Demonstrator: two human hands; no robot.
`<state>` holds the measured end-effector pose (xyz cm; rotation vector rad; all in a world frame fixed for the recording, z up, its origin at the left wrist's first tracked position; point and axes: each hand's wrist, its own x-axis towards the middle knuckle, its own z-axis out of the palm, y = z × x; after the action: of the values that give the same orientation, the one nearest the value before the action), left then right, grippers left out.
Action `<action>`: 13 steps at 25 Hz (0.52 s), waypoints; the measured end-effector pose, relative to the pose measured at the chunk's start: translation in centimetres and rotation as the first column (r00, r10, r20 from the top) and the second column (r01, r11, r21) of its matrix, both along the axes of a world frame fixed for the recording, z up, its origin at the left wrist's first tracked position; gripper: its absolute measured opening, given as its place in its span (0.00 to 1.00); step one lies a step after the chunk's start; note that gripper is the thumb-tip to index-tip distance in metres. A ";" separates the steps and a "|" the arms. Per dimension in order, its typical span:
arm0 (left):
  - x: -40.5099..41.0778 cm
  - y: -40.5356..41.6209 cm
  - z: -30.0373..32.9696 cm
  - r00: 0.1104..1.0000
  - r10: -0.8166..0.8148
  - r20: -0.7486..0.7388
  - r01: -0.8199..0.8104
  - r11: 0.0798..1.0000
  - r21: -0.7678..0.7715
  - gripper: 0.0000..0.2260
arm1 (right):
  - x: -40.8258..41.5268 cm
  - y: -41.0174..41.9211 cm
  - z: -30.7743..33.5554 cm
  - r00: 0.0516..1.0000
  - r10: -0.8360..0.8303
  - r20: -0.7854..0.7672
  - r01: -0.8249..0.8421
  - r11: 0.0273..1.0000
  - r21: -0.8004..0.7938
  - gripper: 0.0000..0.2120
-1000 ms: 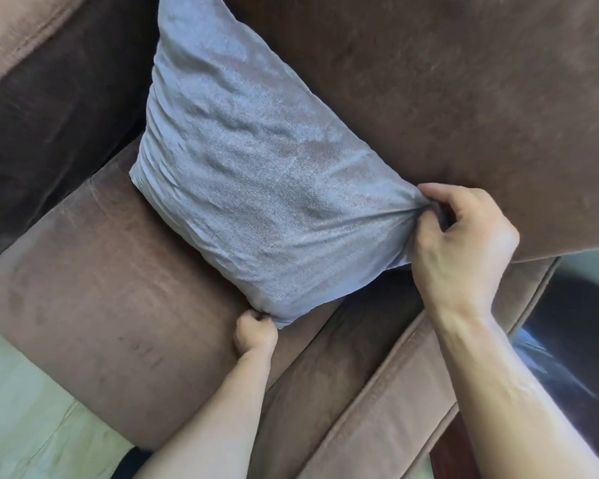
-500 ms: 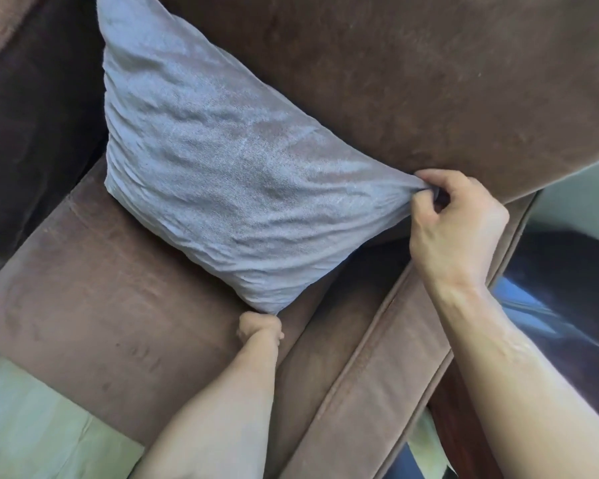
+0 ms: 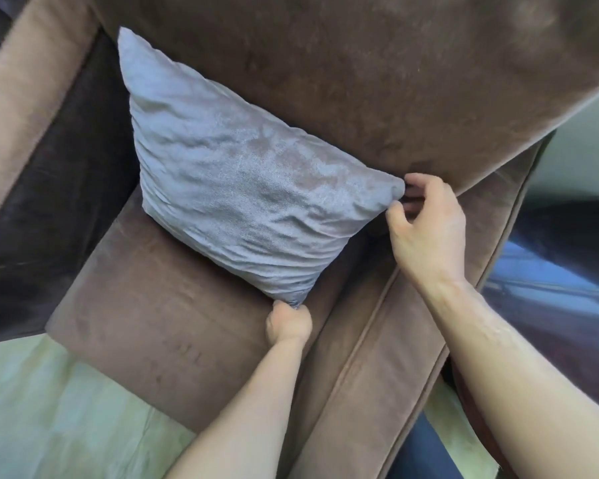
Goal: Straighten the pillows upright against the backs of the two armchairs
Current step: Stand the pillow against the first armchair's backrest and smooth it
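A grey-blue pillow point(image 3: 242, 198) leans against the backrest point(image 3: 360, 81) of a brown armchair, standing on one corner on the seat cushion point(image 3: 146, 292). My left hand point(image 3: 287, 323) is closed in a fist around the pillow's lowest corner. Beside the pillow's right corner, my right hand point(image 3: 426, 223) has its thumb and fingers spread, and the corner lies slack at its fingertips. Only this one armchair and this one pillow are in view.
The chair's right armrest point(image 3: 412, 340) runs under my right forearm, and the left armrest point(image 3: 18, 98) is at the far left. Pale green floor point(image 3: 49, 409) lies in front of the seat. A dark glossy surface point(image 3: 561, 271) sits right of the chair.
My right hand has let go of the pillow's right corner, which is no longer pulled taut. The pillow has settled lower against the backrest. My left hand keeps its grip on the bottom corner.
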<state>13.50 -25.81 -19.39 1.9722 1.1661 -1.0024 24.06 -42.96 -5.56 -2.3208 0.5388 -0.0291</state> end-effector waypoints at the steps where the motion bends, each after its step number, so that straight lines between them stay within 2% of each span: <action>1: 0.8 0.3 1.5 0.997 0.016 0.076 -0.019 0.999 0.040 0.17 | -0.4 0.1 -0.1 0.999 -0.021 -0.045 0.023 0.999 0.033 0.19; 3: 2.6 1.0 4.3 0.967 0.044 0.249 -0.078 0.988 0.130 0.15 | -1.2 0.4 -0.2 0.994 -0.064 -0.089 0.069 0.996 0.059 0.23; 5: 4.3 2.3 7.1 0.893 -0.001 0.450 -0.096 0.976 0.193 0.14 | -2.5 1.9 0.2 0.997 -0.057 0.044 0.059 0.997 -0.051 0.22; 7: 5.9 4.1 8.8 0.777 -0.141 0.613 -0.018 0.969 0.245 0.16 | -3.1 4.7 0.4 0.971 0.116 0.208 -0.062 0.966 -0.250 0.20; 9: 7.8 6.3 9.5 0.642 -0.351 0.682 0.161 0.931 0.327 0.26 | -2.4 8.6 -0.2 0.889 0.404 0.214 -0.290 0.861 -0.418 0.22; 10: 9.2 7.6 9.2 0.564 -0.489 0.665 0.293 0.872 0.392 0.30 | -1.6 10.2 -1.3 0.823 0.546 0.156 -0.408 0.759 -0.507 0.24; 11: 10.2 8.9 8.8 0.424 -0.684 0.594 0.462 0.728 0.507 0.33 | -1.1 11.3 -2.6 0.742 0.668 0.057 -0.518 0.624 -0.585 0.27; 12: 10.8 10.7 8.2 0.238 -0.826 0.511 0.596 0.539 0.595 0.34 | -0.8 11.8 -4.1 0.669 0.741 -0.049 -0.587 0.487 -0.646 0.29; 13: 11.4 12.8 7.3 0.048 -0.916 0.398 0.649 0.332 0.684 0.34 | -0.4 11.3 -5.2 0.645 0.753 -0.131 -0.599 0.391 -0.698 0.30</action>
<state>24.86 -12.99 -12.10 2.9491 -0.5118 -0.1928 23.65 -31.66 -10.72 -3.0545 -0.7500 -0.0936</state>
